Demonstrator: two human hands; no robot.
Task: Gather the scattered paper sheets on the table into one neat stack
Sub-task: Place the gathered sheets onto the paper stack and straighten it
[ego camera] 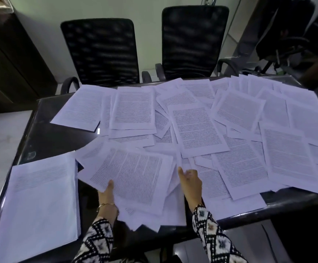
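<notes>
Holding a loose bundle of printed sheets (135, 179), our left hand (107, 192) pinches its edge while our right hand (190, 179) rests open on it. Uneven edges overhanging the worktop (46, 137) could slide off if we tug.

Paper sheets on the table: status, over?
Left hand gripping a loose bundle. Right hand open on sheets beside it. Neat stack at left; most sheets unsorted. Nothing in the way.
</notes>
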